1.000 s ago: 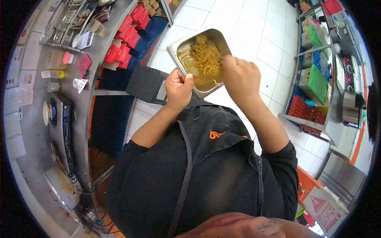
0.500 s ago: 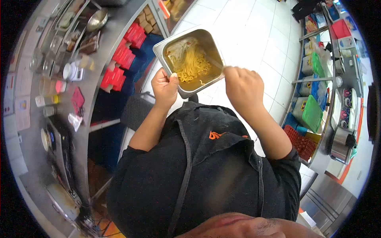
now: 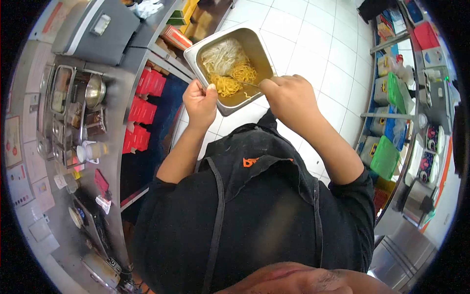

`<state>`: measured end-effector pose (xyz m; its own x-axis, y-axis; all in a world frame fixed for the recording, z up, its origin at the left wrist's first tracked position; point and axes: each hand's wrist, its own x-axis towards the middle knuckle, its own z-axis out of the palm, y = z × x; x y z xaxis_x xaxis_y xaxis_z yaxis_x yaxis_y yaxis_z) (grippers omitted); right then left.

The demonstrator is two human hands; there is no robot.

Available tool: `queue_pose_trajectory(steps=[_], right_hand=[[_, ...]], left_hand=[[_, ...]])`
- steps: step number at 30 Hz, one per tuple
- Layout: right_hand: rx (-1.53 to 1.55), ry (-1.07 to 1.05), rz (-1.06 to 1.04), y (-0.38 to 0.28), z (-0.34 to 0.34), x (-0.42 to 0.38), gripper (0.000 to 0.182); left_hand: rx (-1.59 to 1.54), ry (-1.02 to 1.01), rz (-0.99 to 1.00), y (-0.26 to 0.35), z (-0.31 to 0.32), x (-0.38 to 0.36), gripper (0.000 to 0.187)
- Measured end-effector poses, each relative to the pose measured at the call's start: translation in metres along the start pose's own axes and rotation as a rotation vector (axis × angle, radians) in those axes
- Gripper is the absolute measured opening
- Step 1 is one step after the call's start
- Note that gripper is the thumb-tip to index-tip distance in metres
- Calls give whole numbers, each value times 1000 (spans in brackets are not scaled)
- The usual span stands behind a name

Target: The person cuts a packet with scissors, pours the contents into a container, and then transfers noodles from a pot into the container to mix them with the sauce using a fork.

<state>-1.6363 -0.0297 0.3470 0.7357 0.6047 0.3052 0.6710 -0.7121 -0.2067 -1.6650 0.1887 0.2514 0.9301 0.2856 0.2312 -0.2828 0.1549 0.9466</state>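
A deep square metal pan (image 3: 267, 54) is tilted in front of me, its rim held by my left hand (image 3: 199, 104) with the thumb over the near left edge. Inside lie yellow noodles (image 3: 226, 87) in two clumps, with pale, whitish strands (image 3: 219, 55) beside them on the far side. My right hand (image 3: 289, 95) is closed over the pan's right edge around a thin metal utensil (image 3: 250, 85). Its far end reaches into the yellow noodles, so I cannot make out the tip.
On the left, a steel counter (image 3: 111, 157) carries a metal bowl (image 3: 95, 91), jars and a grey box (image 3: 105, 32). Red boxes (image 3: 142, 111) sit on the shelf below. Tubs with green lids (image 3: 385, 154) fill a rack on the right. White floor tiles (image 3: 338, 73) run between.
My right hand has moved left, bringing the utensil into the noodles. The yellow noodles now sit in two clumps and more pale strands show. My view has turned somewhat.
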Motion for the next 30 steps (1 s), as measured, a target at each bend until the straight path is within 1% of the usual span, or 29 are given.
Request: queue_pose_trajectory(steps=[2,3,4,6,9,11,12,13,16,18,19,20,21,22,24,25,28,29,30], right_hand=[[-47,23,34,38,-16,23,3],[-97,100,72,63,-17,37,2],[-116,125,78,89,-20,52,5],[-69,-25,35,135,-11,74,3],[33,58,-129,171,-20,101,4],[70,115,-139,205,-29,134,6],[87,146,-142,225,-31,153,6],[92,105,-175,246,-30,172,5],[-97,-89,-209,290,-6,236,4],[-269,-27,-173,330,14,288,4],[-287,4,-126,348,18,316,5],[-294,45,-124,367,23,343,5],[-276,92,-161,385,28,367,5],[-261,143,-207,403,32,391,5],[-217,90,-298,440,39,432,8],[-182,56,-345,455,41,447,9],[-213,167,-392,500,31,491,5],[-255,206,-343,515,30,510,5],[-270,192,-259,528,32,530,4]], left_hand=[[20,16,29,-16,23,39,15],[29,20,47,-26,36,58,15],[35,26,61,-34,48,74,16],[33,88,98,-41,81,109,15],[74,162,150,-61,116,152,15],[127,230,232,-72,138,191,14],[102,261,230,-76,148,213,14],[74,288,232,-81,155,235,14],[-9,313,224,-108,166,304,13],[-22,298,201,-129,175,353,13],[-12,287,190,-139,182,378,12],[-7,273,182,-148,190,405,12],[47,304,143,-147,200,432,10],[21,288,139,-151,206,459,10],[-19,270,145,-159,207,514,10],[2,279,106,-165,206,539,10],[15,263,113,-187,207,606,11],[-9,255,110,-191,213,624,11],[17,249,104,-198,216,639,11]])
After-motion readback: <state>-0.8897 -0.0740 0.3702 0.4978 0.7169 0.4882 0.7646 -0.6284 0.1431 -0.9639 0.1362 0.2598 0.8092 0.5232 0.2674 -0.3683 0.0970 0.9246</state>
